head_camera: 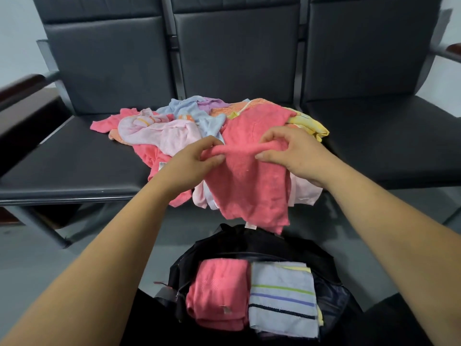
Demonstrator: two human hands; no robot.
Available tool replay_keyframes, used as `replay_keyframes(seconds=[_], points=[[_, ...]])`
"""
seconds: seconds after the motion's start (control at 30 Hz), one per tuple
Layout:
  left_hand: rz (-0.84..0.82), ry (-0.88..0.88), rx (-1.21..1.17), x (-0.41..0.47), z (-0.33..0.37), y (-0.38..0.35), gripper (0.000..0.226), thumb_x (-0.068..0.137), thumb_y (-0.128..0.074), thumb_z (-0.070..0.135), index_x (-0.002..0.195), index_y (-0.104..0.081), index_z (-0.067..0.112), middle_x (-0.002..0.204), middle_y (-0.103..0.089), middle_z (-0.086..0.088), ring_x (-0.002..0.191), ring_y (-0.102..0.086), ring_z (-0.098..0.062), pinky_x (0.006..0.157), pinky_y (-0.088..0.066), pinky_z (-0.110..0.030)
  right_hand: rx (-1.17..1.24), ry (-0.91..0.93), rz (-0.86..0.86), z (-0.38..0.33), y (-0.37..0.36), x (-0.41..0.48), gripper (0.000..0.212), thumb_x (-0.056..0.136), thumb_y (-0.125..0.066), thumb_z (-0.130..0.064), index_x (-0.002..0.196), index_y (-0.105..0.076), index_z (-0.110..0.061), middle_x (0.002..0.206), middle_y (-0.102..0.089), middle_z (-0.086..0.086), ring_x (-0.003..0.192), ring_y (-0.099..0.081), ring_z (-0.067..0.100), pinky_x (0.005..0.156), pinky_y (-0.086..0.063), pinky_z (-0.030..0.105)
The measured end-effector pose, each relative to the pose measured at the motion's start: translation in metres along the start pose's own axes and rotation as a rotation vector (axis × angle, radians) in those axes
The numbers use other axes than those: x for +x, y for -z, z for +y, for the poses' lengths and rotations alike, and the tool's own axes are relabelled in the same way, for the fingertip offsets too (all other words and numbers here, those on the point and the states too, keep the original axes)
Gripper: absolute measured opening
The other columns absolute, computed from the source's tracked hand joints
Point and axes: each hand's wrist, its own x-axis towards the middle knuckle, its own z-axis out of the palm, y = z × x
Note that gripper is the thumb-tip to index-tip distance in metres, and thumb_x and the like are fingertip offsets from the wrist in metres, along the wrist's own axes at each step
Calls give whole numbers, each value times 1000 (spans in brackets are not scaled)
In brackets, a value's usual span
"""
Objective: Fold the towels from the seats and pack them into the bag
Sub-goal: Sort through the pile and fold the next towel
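1. The top edge of the pink towel (249,186) is pinched by the fingers (212,159) of the left hand (192,158) and by the fingers (265,154) of the right hand (296,156). The fingers are curled in tight, and a rolled bit of cloth is held between them.
2. The two hands are near each other, so the edge between them is bunched up and not pulled flat.
3. The towel is held up in the air. It hangs down in front of the seat edge, and its bottom corner is seen just above the bag (252,242).
4. The towel looks soft, thin and light. It is floppy, so it will likely sag wherever it is not held. It cannot be broken, and it is probably not slippery, because the cloth is fuzzy.
5. It would best be held by its two top corners, one in each hand. Then it could be stretched flat before it is folded.
6. Behind it, a heap of loose towels (172,131) is piled on the black seat (74,158). Pink, blue, purple, orange and yellow ones can be seen.
7. Below, the bag is open. A folded pink towel (217,290) and a folded striped towel (282,298) are packed inside, side by side and touching.
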Motion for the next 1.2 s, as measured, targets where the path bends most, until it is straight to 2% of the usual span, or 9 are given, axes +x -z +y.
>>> replay_keyframes(seconds=[0.07,0.17,0.37,0.53,0.7,0.83,1.0,1.07,1.2], points=[[27,44,-183,0,0,1,10,92,-73,35,100,-68,31,95,-70,-4,86,-66,-19,88,-57,-48,185,-79,-40,10,1,3,13,86,-81,-22,93,-70,-23,109,-66,-8,105,-63,3,95,-52,28],[119,198,-414,2,1,-4,18,88,-78,32,103,-69,28,85,-67,-5,69,-63,-13,67,-54,-35,518,-318,-112,18,4,4,18,86,-78,-10,100,-67,-16,126,-66,14,113,-69,30,101,-55,51],[-37,336,-824,3,5,-8,48,80,-74,2,126,-64,9,113,-71,-16,100,-72,-25,80,-62,-31,1016,-571,-213,14,14,4,20,82,-71,-3,101,-79,-4,116,-74,16,109,-72,27,99,-56,46],[21,118,-224,0,-2,-7,29,90,-70,1,113,-74,18,105,-75,-1,96,-70,-8,79,-54,-17,684,-450,-236,21,18,5,21,83,-70,3,104,-73,-3,102,-77,12,107,-72,26,90,-60,34],[113,33,24,1,2,-14,11,99,-61,18,99,-66,28,82,-65,15,72,-56,3,68,-43,-24,592,-385,-162,22,8,5,16,101,-61,-12,85,-63,-11,81,-69,5,89,-65,24,101,-51,50],[132,167,-255,3,1,-15,7,97,-67,22,94,-65,29,87,-65,-4,74,-58,-16,63,-45,-31,654,-424,-183,19,8,3,17,103,-57,-16,88,-64,-12,93,-70,5,88,-70,17,92,-58,39],[169,399,-765,5,5,-14,14,97,-66,17,85,-66,22,72,-65,4,62,-58,-9,50,-48,-22,1130,-474,-113,4,20,-2,27,102,-58,-34,120,-68,-17,82,-74,2,67,-72,13,61,-59,27],[135,423,-938,8,4,-11,6,94,-68,19,97,-67,15,86,-71,-1,78,-65,-14,66,-58,-29,1045,-422,-218,6,22,-3,42,95,-65,-30,136,-61,-20,106,-76,7,90,-75,18,73,-62,32],[17,319,-824,2,3,-3,51,68,-81,13,116,-66,8,99,-72,-8,87,-72,-17,73,-60,-26,800,-429,-256,18,17,-1,50,83,-72,4,129,-66,-15,132,-66,18,109,-72,26,88,-62,38]])
